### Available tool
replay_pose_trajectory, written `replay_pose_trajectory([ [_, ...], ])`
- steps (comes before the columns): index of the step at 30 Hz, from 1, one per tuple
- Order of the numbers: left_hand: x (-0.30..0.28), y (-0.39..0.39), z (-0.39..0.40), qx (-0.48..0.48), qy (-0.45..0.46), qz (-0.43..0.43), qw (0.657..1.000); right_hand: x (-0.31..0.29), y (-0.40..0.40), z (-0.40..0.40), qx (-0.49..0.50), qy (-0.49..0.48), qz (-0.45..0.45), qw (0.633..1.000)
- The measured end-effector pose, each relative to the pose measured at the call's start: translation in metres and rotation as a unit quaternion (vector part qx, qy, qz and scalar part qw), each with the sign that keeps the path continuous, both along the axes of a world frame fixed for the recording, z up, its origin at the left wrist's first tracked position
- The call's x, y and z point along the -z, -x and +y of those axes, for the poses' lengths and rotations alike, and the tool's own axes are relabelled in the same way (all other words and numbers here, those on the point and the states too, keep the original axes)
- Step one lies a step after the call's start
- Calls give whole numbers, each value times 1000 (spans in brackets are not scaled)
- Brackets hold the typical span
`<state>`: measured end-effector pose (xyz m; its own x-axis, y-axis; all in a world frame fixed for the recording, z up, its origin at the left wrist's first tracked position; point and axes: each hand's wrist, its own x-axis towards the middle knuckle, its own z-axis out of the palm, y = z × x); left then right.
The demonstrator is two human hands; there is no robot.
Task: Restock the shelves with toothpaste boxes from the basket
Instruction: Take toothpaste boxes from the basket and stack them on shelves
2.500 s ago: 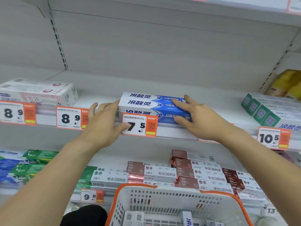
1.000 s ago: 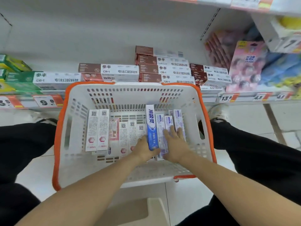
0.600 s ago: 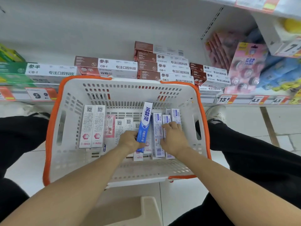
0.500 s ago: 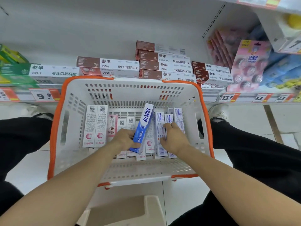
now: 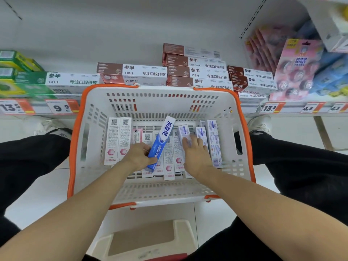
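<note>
Boxes fill the bottom of the white plastic basket with the orange rim [image 5: 75,147], which sits between the person's knees in front of the low white shelf [image 5: 131,110]. Most of them are long white toothpaste boxes with pink marks [image 5: 111,142], lying flat side by side, and some white boxes with blue print [image 5: 214,140] lie on the right side. The left hand [image 5: 137,157] has its fingers curled round the low end of a bright blue toothpaste box [image 5: 160,142], which tilts up above the others. The right hand [image 5: 195,153] lies on the blue-print boxes with its fingers bent over the top of one; the fingertips are blurry, so I cannot tell if they grip it. On the shelf behind the basket sit brown and white boxes [image 5: 195,70] in stacks and green and white boxes [image 5: 56,80].
</note>
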<state>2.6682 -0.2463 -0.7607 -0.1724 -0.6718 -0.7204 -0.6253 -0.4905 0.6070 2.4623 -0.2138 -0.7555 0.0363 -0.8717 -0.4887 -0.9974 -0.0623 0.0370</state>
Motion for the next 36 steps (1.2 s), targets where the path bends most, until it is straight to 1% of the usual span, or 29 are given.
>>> replay_pose_trajectory([
  [1,1,1,1,20,17,-32,999,-1,0,1,23,-5,-15,1000],
  [2,3,1,3,34,24,-56,998,-2,0,3,71,-10,-43,996],
  [3,4,2,3,45,23,-70,996,-5,-2,4,143,-22,-82,986],
  [4,6,2,3,52,18,-78,995,-6,-5,7,217,-41,-120,968],
  [5,7,4,2,54,15,-81,995,-6,-7,9,267,-67,-140,951],
  [7,7,8,0,37,32,-91,995,-4,-9,12,289,-115,-148,939],
  [10,0,17,-6,-33,141,-89,985,-7,-2,3,281,-148,-190,929],
  [11,-3,20,-9,-60,168,-75,981,-10,4,-5,286,-165,-219,918],
  [12,-6,22,-13,-88,174,-52,979,-16,10,-13,301,-186,-258,899],
  [13,-11,24,-18,-120,155,-21,980,-25,16,-21,315,-209,-302,875],
  [15,-22,26,-27,-185,75,79,977,-45,28,-36,322,-262,-372,830],
  [17,-29,23,-34,-237,-3,197,951,-65,34,-50,289,-323,-409,803],
  [18,-31,20,-36,-239,-28,240,940,-73,35,-55,271,-349,-421,792],
  [19,-34,15,-38,-229,-44,264,936,-78,38,-59,262,-360,-434,784],
  [20,-35,11,-39,-221,-54,278,933,-81,40,-62,263,-347,-448,781],
  [21,-35,7,-39,-224,-57,279,932,-78,43,-64,279,-306,-450,791],
  [22,-34,2,-38,-235,-57,274,931,-73,45,-64,299,-244,-430,816],
  [23,-32,-1,-37,-245,-53,261,932,-65,49,-65,302,-173,-376,859],
  [24,-30,-4,-36,-252,-48,243,936,-57,53,-65,271,-117,-284,912],
  [25,-27,-6,-34,-253,-45,222,941,-49,55,-63,227,-86,-184,952],
  [26,-25,-8,-32,-253,-45,206,944,-43,55,-58,192,-75,-109,972],
  [27,-23,-10,-31,-256,-47,196,945,-39,54,-50,177,-73,-64,979],
  [28,-21,-11,-30,-259,-49,193,945,-35,50,-42,181,-77,-40,980],
  [30,-21,-12,-29,-256,-51,195,945,-27,43,-28,196,-80,-26,977],
  [36,-21,-10,-27,-220,-47,177,958,-16,25,0,230,-111,-61,965],
])
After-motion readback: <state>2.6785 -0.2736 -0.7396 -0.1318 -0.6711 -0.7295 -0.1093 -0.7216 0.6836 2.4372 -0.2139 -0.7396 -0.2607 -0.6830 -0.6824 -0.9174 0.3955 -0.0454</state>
